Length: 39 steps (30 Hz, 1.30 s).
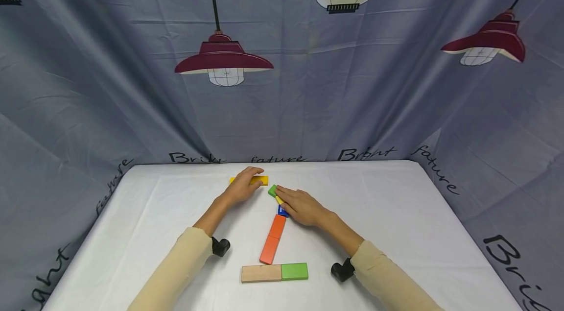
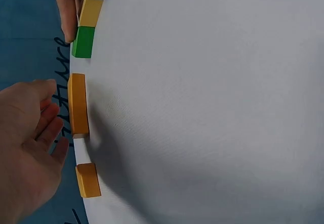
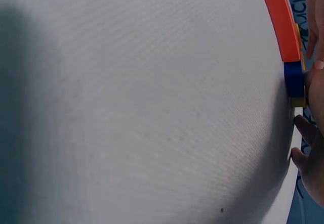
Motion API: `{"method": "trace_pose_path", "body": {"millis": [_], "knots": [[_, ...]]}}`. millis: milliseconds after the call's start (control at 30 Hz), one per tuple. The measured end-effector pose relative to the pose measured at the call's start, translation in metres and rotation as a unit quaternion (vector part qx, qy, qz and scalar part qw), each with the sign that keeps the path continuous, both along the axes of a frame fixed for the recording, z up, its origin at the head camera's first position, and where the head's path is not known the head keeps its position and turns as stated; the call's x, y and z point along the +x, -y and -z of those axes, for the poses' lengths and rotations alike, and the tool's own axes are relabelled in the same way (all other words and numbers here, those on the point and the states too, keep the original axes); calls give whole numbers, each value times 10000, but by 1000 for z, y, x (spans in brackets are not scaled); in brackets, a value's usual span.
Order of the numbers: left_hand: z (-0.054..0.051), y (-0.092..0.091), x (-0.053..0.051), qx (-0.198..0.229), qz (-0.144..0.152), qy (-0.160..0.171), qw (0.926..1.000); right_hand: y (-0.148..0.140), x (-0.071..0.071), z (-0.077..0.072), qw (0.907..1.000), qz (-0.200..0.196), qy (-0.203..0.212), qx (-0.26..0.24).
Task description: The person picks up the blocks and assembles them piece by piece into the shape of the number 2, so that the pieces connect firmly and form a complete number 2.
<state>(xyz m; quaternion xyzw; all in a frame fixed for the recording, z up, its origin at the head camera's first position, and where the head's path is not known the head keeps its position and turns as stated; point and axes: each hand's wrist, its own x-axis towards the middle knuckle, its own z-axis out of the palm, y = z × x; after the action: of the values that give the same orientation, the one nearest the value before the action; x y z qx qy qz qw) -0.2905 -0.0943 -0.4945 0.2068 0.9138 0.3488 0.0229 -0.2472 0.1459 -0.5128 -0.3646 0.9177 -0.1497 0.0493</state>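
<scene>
My left hand [image 1: 240, 188] hovers by a long yellow block [image 1: 261, 180] at the table's far side, its fingers loosely bent. In the left wrist view, a gap shows between those fingers and the long yellow block; a shorter yellow block [image 2: 89, 180] lies beyond its end. My right hand [image 1: 304, 207], fingers stretched out, lies along a row made of a green block [image 1: 272, 190], a small yellow block [image 2: 91, 11] and a blue block [image 3: 294, 80]. One fingertip touches the green block. The hand partly covers the blue and small yellow blocks.
Two red-orange blocks [image 1: 273, 237] continue the row toward the near side. Below them, a plain wooden block [image 1: 261, 274] and another green block [image 1: 294, 271] lie end to end crosswise. A printed grey-blue curtain [image 1: 282, 120] hangs behind the white table [image 1: 374, 193].
</scene>
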Motion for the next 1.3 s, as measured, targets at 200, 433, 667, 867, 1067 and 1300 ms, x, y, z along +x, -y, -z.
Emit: {"method": "trace_pose_path", "body": {"millis": [200, 433, 667, 867, 1067, 1300], "knots": [[4, -3, -5, -287, -8, 100, 9995, 0, 0, 2, 10000, -25, -47, -5], [8, -2, -9, -522, -6, 13, 9986, 0, 0, 2, 10000, 5, -14, -20], [9, -2, -7, -524, 100, -114, 9985, 2, 0, 1, 10000, -6, 5, -10], [9, -2, -4, -553, 173, -102, 9983, 2, 1, 1, 10000, 0, -12, 65], [11, -2, 0, -568, 245, -100, 9980, 1, 1, 1, 10000, 6, -21, 65], [14, -3, 3, -712, 198, -57, 9973, 1, 0, 1, 9998, 54, -64, 156]]}}
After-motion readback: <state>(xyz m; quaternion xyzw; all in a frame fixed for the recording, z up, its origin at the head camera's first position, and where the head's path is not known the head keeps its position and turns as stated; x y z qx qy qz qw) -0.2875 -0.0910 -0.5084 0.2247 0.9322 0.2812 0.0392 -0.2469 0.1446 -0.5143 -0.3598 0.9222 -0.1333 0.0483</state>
